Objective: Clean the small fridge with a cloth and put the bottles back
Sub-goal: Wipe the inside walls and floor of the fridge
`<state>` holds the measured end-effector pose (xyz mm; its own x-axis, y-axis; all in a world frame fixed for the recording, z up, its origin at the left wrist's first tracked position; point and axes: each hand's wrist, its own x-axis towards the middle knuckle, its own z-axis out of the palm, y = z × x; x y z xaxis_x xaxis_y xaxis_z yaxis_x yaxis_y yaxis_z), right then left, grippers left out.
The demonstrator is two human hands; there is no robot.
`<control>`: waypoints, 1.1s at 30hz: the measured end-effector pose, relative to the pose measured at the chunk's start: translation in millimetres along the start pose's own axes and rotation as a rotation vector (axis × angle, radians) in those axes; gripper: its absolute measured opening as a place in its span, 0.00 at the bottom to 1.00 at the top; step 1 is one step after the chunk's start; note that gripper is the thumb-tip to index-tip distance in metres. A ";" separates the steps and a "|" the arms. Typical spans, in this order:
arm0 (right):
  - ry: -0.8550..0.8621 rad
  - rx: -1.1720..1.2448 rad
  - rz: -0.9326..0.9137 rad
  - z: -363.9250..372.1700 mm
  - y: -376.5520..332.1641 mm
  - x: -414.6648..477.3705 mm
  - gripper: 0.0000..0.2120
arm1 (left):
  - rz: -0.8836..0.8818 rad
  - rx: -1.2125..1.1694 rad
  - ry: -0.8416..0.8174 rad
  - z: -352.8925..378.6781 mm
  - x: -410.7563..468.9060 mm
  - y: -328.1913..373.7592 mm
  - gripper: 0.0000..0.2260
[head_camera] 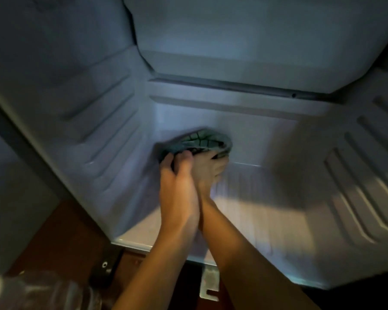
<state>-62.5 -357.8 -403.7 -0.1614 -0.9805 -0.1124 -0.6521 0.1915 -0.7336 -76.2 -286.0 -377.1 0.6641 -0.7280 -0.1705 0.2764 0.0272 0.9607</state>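
Head view: we're in the wiping step, deep inside the small fridge (264,211), with no bottles on its floor. The green checked cloth (203,141) sits bunched against the low back step. The left hand (177,189) curls its fingers onto the cloth's near edge, and the right hand (211,172), pressed alongside, grips its right end. The next move probably calls for firm sweeps across the floor. A clear bottle (40,291) waits outside, lower left.

Inside the fridge (267,139), our left hand (177,193) and right hand (208,173) meet on the cloth (202,140) at the far wall; a bottle (43,291) lies near left, outside.
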 end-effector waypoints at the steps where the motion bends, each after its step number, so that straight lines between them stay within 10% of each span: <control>1: -0.016 -0.078 -0.045 0.2 -7.5 -3.8 0.33 | -0.018 -0.035 0.047 -7.3 2.4 0.5 0.24; 5: -0.190 -0.345 -0.556 1.3 -23.7 -15.3 0.31 | -0.046 -0.137 0.160 -21.7 11.6 -0.3 0.25; 12: -0.163 -0.428 -0.698 -10.6 -1.5 7.0 0.27 | -0.001 0.000 0.072 -4.4 9.0 9.4 0.18; 19: -0.027 -0.401 -0.541 -58.9 35.7 19.5 0.31 | -0.092 -0.046 -0.135 24.0 2.1 -2.9 0.17; 24: 0.135 0.068 -0.404 -105.8 89.5 27.3 0.40 | 0.045 0.077 -0.387 76.0 -24.4 -12.7 0.15; 28: 0.076 0.263 -0.266 -112.0 97.0 36.0 0.32 | 0.209 0.369 -0.370 97.8 -27.4 -15.8 0.25; 33: 0.014 0.413 0.142 -99.0 71.7 46.0 0.18 | 0.254 0.493 -0.379 57.8 -17.0 -0.7 0.10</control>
<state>-190.0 -384.6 -395.1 -0.2401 -0.9444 -0.2246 -0.2724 0.2876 -0.9182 -127.9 -313.3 -362.3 0.3521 -0.9329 0.0761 -0.2655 -0.0216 0.9639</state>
